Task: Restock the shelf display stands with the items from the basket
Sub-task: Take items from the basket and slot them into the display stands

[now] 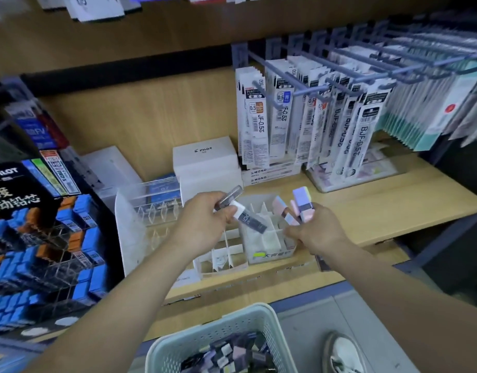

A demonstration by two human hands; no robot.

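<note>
Basket [261, 316] of small cases sat lowest. Left hand [205, 216] pinched dark lead cases [252, 218] slanting down-right above the divided stand [269, 247]; right hand [320, 230], grip curled, clasped near-upright pastel cases [302, 203]. PILOT-marked box [205, 154] stood behind.

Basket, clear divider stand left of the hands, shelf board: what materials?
Basket: moulded plastic, matte pale grey-green, judging by its slotted walls and rounded rim.
Clear divider stand: likely acrylic, glossy, see-through with bright edges.
Shelf board: matte wood-grain look; probably laminate, but cannot tell from solid wood.
</note>
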